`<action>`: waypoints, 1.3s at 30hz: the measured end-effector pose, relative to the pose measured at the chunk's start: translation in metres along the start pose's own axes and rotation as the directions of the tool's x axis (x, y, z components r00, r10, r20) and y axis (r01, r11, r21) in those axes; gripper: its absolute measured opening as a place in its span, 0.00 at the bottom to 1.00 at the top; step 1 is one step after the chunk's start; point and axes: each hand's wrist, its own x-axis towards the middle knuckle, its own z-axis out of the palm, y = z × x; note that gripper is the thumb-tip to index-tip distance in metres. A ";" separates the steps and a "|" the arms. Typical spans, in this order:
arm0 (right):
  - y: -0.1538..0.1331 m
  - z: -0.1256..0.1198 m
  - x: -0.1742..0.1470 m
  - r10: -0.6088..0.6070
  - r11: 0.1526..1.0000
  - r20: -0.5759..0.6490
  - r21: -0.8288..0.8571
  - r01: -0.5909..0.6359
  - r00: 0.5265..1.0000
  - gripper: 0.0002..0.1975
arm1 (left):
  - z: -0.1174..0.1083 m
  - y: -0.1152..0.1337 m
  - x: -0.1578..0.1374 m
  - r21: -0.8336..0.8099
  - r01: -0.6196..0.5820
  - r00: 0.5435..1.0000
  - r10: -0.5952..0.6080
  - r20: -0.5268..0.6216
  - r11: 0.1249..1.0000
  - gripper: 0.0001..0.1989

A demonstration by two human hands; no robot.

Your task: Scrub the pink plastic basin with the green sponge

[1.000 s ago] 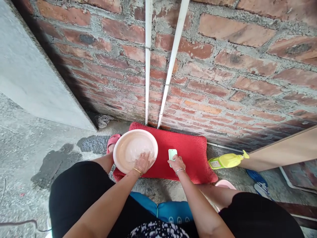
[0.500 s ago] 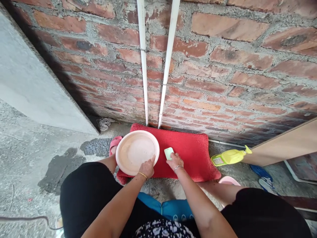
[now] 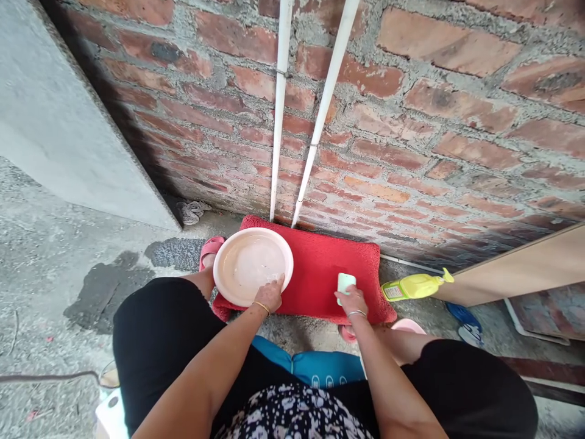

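My left hand [image 3: 269, 297] is at the near right rim of a pale pink basin [image 3: 219, 268], its fingers closed over the edge. Shallow water [image 3: 250, 263] in the basin shows small ripples. The basin rests on the left part of a red textured mat [image 3: 315, 262], which has a raised, rolled edge. My right hand [image 3: 354, 300] is closed on a pale green rounded block [image 3: 346, 281], low over the mat's right part. The block's underside is hidden, so I cannot tell whether it touches the mat.
A yellow pump bottle [image 3: 414, 286] lies on its side by the mat's right end. White pipes [image 3: 280, 110] run down the brick wall [image 3: 402, 140]. A grey slab [image 3: 82, 122] leans at left, near a bundled cloth [image 3: 192, 211]. Blue-and-white shoes [image 3: 468, 326] are at right.
My right hand has moved right across the mat with the pale green block. My left hand stays at the basin's rim, and the water now shows ripples. The view has shifted slightly.
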 end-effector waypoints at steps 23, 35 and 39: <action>0.072 -0.001 -0.004 0.234 0.959 0.065 0.149 -0.241 0.970 0.24 | 0.003 0.001 0.003 0.067 -0.008 1.000 0.009 -0.011 0.998 0.37; -0.044 0.040 -0.047 -0.360 0.931 0.148 -0.009 0.365 0.921 0.20 | 0.006 0.000 0.004 0.090 0.000 1.000 0.002 -0.018 0.996 0.36; 0.014 0.021 -0.026 -0.072 0.997 0.138 0.000 0.073 0.988 0.22 | 0.004 0.002 0.004 0.087 0.011 1.000 -0.012 0.012 0.996 0.36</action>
